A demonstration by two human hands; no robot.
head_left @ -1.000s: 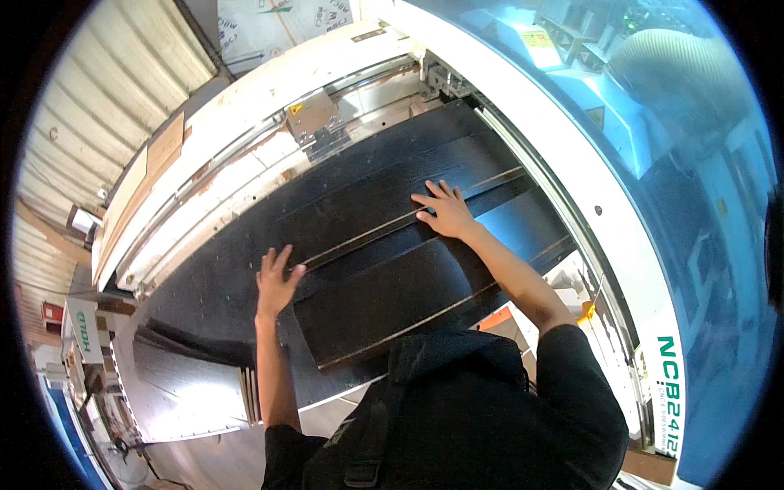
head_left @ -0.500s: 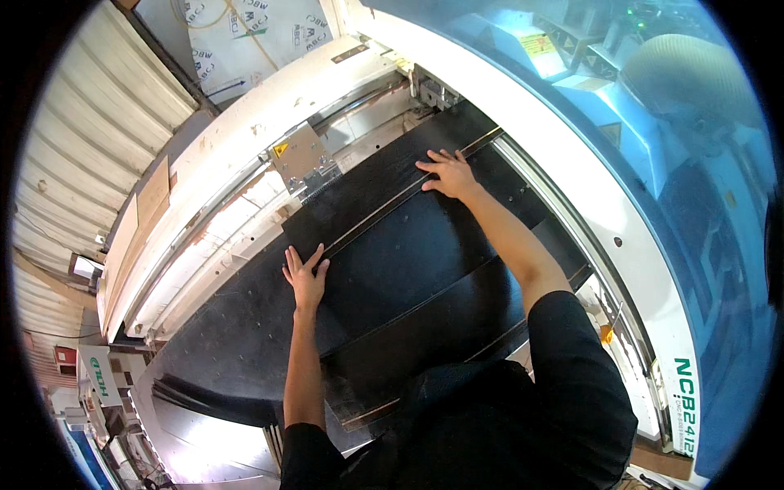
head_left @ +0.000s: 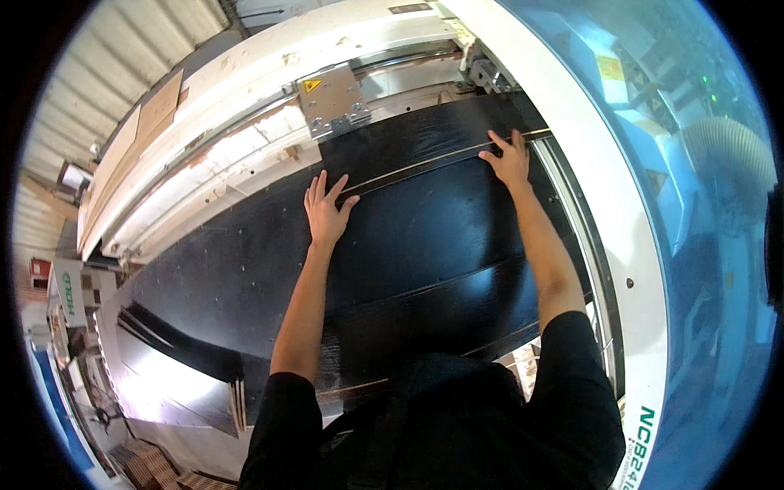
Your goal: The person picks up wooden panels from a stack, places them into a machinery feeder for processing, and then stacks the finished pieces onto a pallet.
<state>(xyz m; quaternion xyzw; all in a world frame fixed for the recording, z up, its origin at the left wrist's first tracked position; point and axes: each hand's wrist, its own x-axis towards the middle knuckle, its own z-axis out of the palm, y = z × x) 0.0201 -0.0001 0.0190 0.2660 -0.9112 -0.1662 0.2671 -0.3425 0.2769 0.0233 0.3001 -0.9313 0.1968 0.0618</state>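
Observation:
A long black panel (head_left: 416,135) with a pale front edge lies across the far side of the dark machine bed (head_left: 245,269). My left hand (head_left: 327,216) is open, its spread fingers by the near edge at the panel's left end. Toward the right end, my right hand (head_left: 512,163) rests along the same pale edge with fingers apart. Neither hand is wrapped round anything. Closer to me lies another dark panel (head_left: 392,322), partly hidden by my body.
Beyond the panel stands a metal plate (head_left: 335,98) with a yellow warning sticker, beside a white machine beam (head_left: 269,77). A metal rail (head_left: 576,220) and white frame (head_left: 629,237) run along the right, next to a blue see-through cover (head_left: 710,343). Thin dark strips (head_left: 175,351) lie at left.
My view has swung, so the bed looks turned. My right hand has shifted along the panel's edge toward its right end. My left hand stays near the left end.

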